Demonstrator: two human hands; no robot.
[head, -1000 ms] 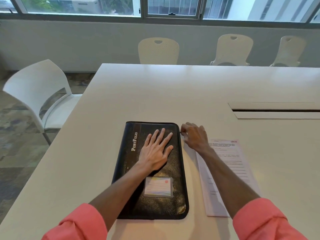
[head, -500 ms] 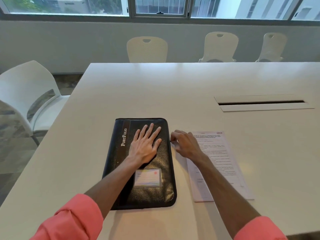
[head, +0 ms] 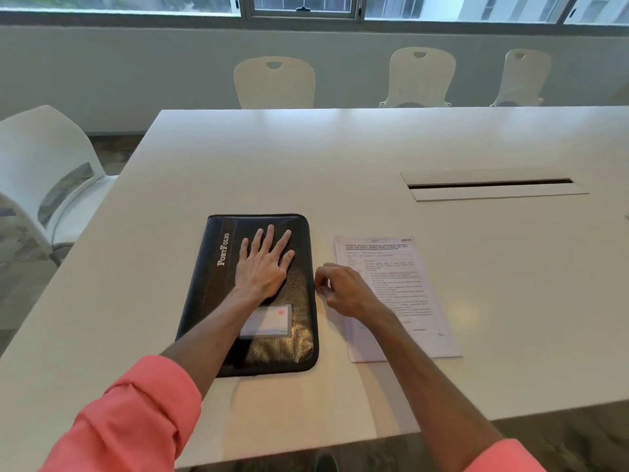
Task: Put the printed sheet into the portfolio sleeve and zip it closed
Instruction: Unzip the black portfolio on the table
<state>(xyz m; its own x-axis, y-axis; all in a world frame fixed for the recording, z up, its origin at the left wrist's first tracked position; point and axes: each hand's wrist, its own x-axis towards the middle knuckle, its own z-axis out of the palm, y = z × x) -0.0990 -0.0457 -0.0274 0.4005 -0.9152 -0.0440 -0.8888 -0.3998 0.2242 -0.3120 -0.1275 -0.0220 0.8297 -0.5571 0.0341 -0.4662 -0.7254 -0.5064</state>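
Note:
A black leather portfolio sleeve (head: 204, 301) marked "PortFolio" lies flat on the white table (head: 340, 148), with a clear card window (head: 267, 321) near its front end. My left hand (head: 263, 267) rests flat on its upper half, fingers spread, holding nothing. My right hand (head: 343, 291) sits against the sleeve's right edge about halfway down, thumb and fingers pinched at the zipper there. The pull itself is hidden by the fingers. The printed sheet (head: 408, 277) lies on the table just right of the sleeve, partly under my right wrist and forearm.
A long cable slot (head: 490, 185) is cut into the table at the back right. One white chair (head: 44, 172) stands at the left, and three more (head: 274, 81) line the far side. The table's front edge runs close below my forearms.
My right hand has slid from the sleeve's top right corner down its right edge toward me, still pinched. My left hand stays flat on the sleeve. The view has shifted back.

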